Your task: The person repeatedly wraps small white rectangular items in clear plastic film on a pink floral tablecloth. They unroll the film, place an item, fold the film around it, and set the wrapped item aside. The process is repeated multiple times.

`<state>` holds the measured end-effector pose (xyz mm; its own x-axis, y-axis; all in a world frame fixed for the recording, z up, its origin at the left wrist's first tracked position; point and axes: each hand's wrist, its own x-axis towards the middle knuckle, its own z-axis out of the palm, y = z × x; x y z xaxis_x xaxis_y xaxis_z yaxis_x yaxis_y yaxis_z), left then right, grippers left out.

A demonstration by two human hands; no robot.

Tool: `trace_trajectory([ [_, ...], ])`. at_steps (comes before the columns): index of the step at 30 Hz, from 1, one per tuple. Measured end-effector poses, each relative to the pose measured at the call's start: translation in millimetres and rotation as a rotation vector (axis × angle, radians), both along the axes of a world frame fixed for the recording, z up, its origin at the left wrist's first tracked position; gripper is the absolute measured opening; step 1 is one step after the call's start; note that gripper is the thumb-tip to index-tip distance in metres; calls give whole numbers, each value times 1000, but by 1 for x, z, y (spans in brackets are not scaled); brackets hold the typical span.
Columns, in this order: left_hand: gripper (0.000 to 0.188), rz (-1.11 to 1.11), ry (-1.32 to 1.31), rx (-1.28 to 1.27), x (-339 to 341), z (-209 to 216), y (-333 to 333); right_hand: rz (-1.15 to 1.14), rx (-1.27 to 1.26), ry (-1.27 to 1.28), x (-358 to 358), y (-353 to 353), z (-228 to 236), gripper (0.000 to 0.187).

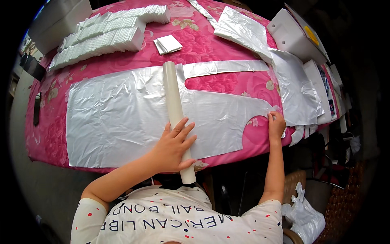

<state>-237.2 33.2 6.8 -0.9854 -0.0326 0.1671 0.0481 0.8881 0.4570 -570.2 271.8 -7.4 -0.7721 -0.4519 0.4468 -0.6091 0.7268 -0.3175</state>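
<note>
A thin, glossy white plastic apron (113, 118) lies spread over the table, its wide end at the left and its narrow strap and cut-outs at the right. Across its middle rests a pale, straight pipe (172, 93), whose near end sticks out past the table's front edge. My left hand (172, 145) lies on the lower part of the pipe with fingers spread. At the right, my right hand (277, 124) pinches the tip of the apron's narrow end between thumb and fingers.
A pink floral tablecloth (53, 134) covers the table. Long rows of folded white packets (101, 40) stand at the back left, near a single folded piece (167, 44). Stacked plastic sheets (241, 30) and a white foam box (290, 34) occupy the right; a phone (37, 109) lies at the left edge.
</note>
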Motion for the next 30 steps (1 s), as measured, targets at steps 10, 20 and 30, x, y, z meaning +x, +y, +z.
trace_trajectory([
  [10, 56, 47, 174, 454, 6, 6, 3, 498, -166, -383, 158, -95, 63, 10],
  [20, 21, 625, -331, 1413, 101, 18, -127, 1160, -57, -535, 255, -123, 74, 32],
  [30, 29, 734, -39, -198, 177, 46, -174, 556, 521, -842, 265, -93, 49, 54],
])
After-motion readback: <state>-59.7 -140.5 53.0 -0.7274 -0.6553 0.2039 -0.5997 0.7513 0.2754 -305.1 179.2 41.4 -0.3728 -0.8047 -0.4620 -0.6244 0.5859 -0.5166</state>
